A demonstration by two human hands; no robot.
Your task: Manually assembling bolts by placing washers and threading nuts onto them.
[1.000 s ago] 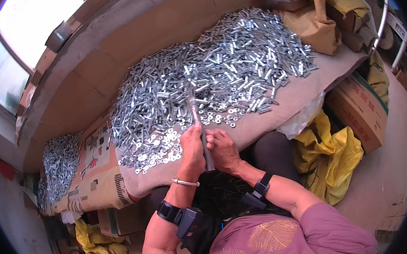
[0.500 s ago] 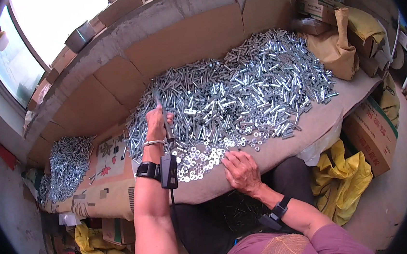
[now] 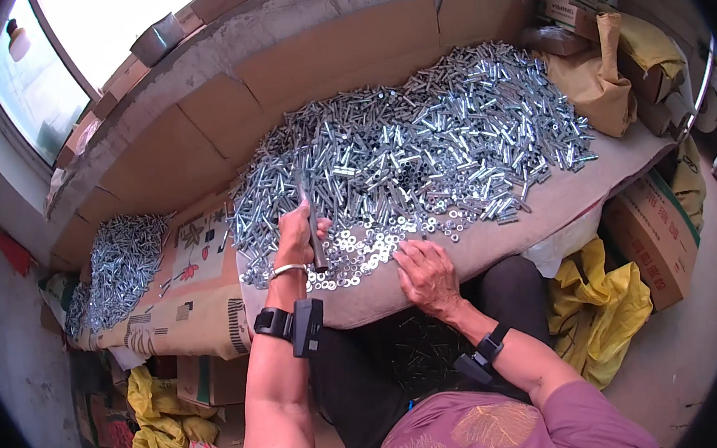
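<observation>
The dark rod (image 3: 319, 250) is in the left hand (image 3: 294, 233), fingers wrapped around it, over the washers (image 3: 368, 255) and metal pins (image 3: 453, 130); grip it firmly. The right hand (image 3: 429, 281), fingers curled together, contents not discernible, is by the front edge of the cloth (image 3: 367, 303)

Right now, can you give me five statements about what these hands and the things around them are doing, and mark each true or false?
1. The left hand grips a rod-like tool. True.
2. Both hands grip the tool. False: the right hand is apart from it.
3. Shiny washers lie along the near side of a large heap of metal pins. True.
4. All the metal parts form one heap. False: a smaller heap lies apart, on the left.
5. A pale bangle sits at the left wrist. True.
</observation>
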